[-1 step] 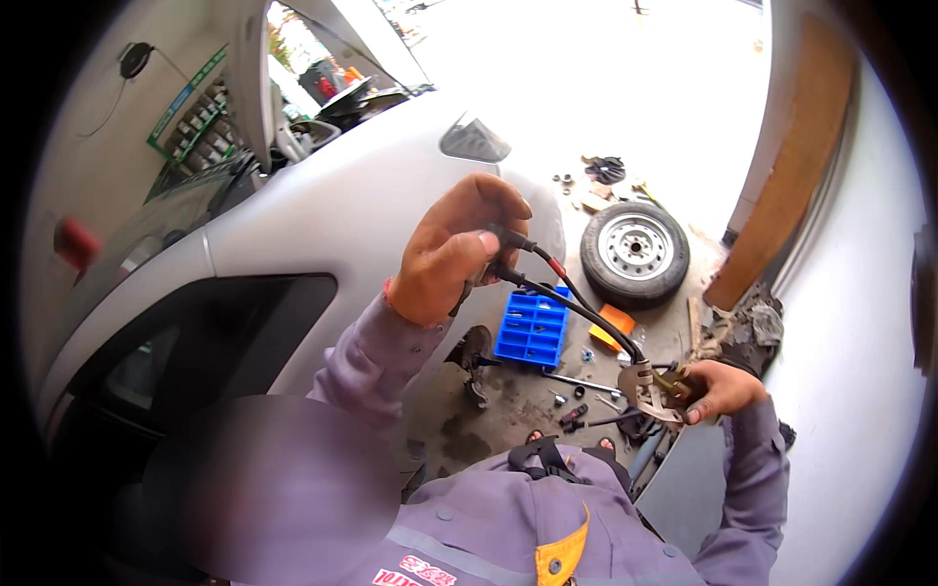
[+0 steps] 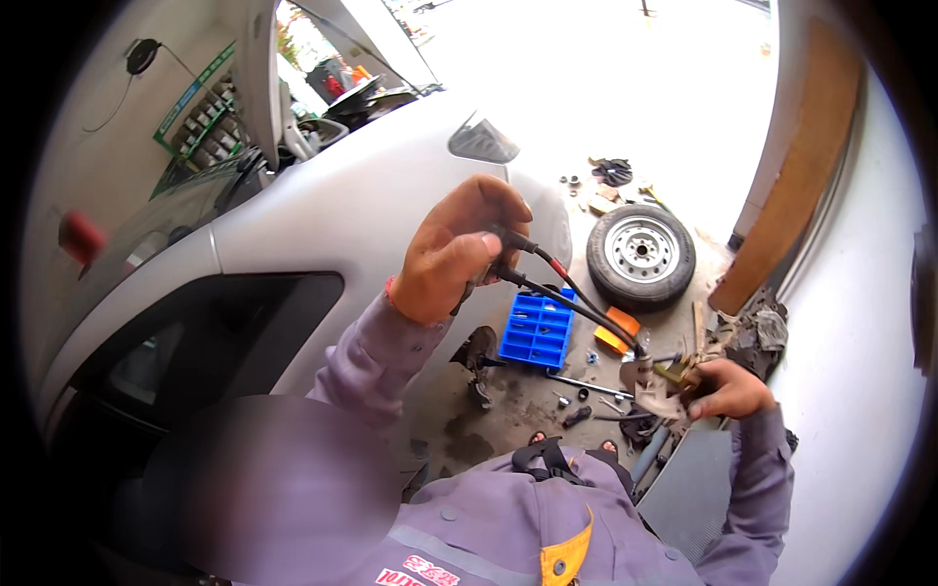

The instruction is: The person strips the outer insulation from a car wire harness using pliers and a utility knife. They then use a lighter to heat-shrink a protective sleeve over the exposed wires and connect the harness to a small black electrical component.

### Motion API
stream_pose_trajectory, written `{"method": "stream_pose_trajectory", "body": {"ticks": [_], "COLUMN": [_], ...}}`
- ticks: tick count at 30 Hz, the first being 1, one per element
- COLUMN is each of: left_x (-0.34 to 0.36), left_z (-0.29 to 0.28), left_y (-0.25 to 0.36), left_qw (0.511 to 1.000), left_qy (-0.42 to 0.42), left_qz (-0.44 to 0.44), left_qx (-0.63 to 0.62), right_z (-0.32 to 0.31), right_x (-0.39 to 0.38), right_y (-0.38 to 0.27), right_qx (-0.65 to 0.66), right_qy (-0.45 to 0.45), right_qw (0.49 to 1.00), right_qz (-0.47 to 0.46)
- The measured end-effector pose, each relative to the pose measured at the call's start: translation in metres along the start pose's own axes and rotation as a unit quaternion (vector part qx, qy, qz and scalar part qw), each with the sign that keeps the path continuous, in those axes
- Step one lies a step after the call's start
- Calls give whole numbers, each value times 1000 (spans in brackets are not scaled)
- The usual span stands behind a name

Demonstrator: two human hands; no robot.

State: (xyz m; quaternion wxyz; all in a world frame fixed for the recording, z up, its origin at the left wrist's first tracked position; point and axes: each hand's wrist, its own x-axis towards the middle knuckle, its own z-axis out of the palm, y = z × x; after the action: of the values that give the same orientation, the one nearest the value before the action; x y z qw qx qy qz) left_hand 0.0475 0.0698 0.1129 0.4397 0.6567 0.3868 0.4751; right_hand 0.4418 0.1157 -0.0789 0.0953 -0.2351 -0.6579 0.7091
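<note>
My left hand (image 2: 454,249) is closed around the black ends of two black cables (image 2: 576,301), one with a short red band. It is raised in front of the pale car body. The cables slope down to a metal bracket-like part (image 2: 658,394) with a yellowish metal piece on it. My right hand (image 2: 731,389), lower and to the right, grips this part with the thumb on top. What lies inside the left palm is hidden, and the part's exact kind is unclear.
The silver-white car (image 2: 332,210) fills the left side. A wheel with a tyre (image 2: 642,247) lies on the floor beyond the cables. Nearer are a blue compartment tray (image 2: 537,330), an orange box (image 2: 617,329) and scattered tools. A brown board (image 2: 806,166) leans at the right.
The metal part in my right hand has tilted slightly, showing its flat face differently. My left hand keeps its hold on the cable ends. The whole view has shifted a little.
</note>
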Motion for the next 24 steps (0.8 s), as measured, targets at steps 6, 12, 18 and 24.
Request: {"method": "stream_pose_trajectory", "body": {"ticks": [6, 12, 18, 24], "left_x": [-18, -25, -40, -40], "left_z": [-23, -28, -31, -49], "left_y": [0, 6, 11, 10], "left_qw": [995, 986, 981, 978], "left_qy": [87, 141, 148, 198], "left_qz": [47, 90, 127, 66], "left_qx": [-6, -25, 2, 16], "right_z": [-5, -10, -21, -8], "right_x": [-20, -20, -27, -37], "right_y": [-42, -69, -83, -87], "right_qx": [-27, -257, -128, 65], "right_qy": [258, 344, 250, 117], "right_qw": [966, 885, 960, 991], "right_qz": [-19, -177, -1, 13]}}
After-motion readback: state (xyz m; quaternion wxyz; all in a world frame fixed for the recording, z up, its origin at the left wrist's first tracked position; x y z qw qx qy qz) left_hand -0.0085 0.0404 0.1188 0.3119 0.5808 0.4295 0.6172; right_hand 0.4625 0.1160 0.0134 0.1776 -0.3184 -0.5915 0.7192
